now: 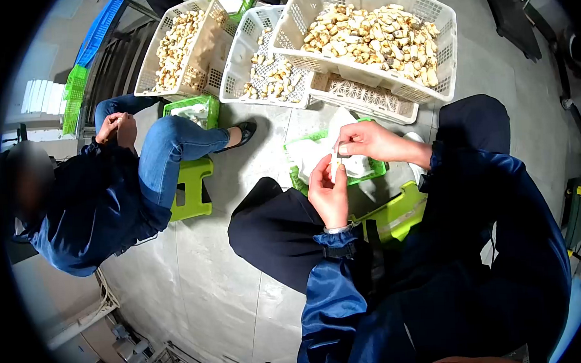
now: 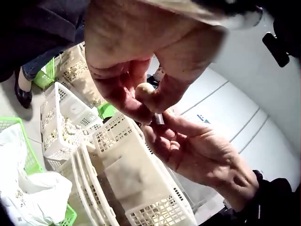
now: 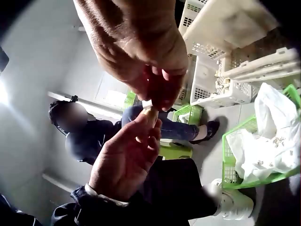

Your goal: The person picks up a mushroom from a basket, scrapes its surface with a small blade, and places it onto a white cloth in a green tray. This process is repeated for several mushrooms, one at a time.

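Observation:
My left hand (image 1: 329,191) pinches a small pale mushroom (image 2: 145,90) between thumb and fingers, its rounded end showing in the left wrist view. Right above it, my right hand (image 1: 370,142) grips a small metal blade (image 2: 159,119), most of it hidden inside the fingers. The blade's tip end meets the mushroom between the two hands. Below them is a green basket (image 1: 295,178) lined with a white plastic bag (image 3: 263,155), with small scraps lying in the bag.
A large white crate (image 1: 363,62) heaped with mushrooms stands ahead, on top of another crate (image 1: 365,102). Beside it are a crate (image 1: 231,86) with fewer mushrooms and another full one (image 1: 200,81). At left a person (image 1: 100,191) sits by a green stool (image 1: 196,193).

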Demonstrator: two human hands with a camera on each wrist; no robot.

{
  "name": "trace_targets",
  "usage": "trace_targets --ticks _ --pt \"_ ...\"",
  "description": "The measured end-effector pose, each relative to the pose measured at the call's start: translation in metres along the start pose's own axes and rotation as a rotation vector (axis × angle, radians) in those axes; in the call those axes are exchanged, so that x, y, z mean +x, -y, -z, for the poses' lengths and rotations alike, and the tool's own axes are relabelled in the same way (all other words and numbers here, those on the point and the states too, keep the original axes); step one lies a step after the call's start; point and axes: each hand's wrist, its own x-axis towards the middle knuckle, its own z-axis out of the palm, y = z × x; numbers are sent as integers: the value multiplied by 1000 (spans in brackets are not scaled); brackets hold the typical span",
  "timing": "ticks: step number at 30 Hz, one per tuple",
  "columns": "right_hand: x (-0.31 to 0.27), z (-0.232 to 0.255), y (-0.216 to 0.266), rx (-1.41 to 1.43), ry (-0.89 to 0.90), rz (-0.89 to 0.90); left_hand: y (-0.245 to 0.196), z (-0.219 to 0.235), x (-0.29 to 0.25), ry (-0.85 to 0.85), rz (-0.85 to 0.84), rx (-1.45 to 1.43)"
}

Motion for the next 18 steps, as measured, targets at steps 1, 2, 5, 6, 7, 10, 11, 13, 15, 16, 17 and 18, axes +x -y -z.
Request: trace_targets --ticks 1,2,5,6,7,10,11,13,15,16,17,18 --pt "0 1 -1 0 -1 1 -2 -1 0 0 32 -51" --pt "2 1 -3 171 -7 -14 -1 -1 0 0 32 -50" --pt "2 -1 0 341 -27 -43 -1 0 0 -6 12 -90" --pt "0 -3 1 234 -19 -18 1 0 1 -7 12 -91" --pt "-1 -5 2 129 -12 8 2 1 2 -7 -3 -59" --pt "0 -7 -5 110 -27 31 3 0 1 6 -35 -36" --pt "1 -6 -5 139 -41 -8 2 -1 1 17 -54 -47" --pt "1 -8 0 310 -76 -29 -1 -2 1 32 -63 -46" --pt "-1 -8 8 394 -131 -91 0 -2 1 44 -71 -46" --pt "0 -7 5 384 -121 -36 3 -2 2 47 -61 -85" --pt "0 -7 1 385 -121 -36 5 -2 3 51 -50 -122" --pt "1 -6 -1 334 -125 -20 8 -2 3 61 2 -167"
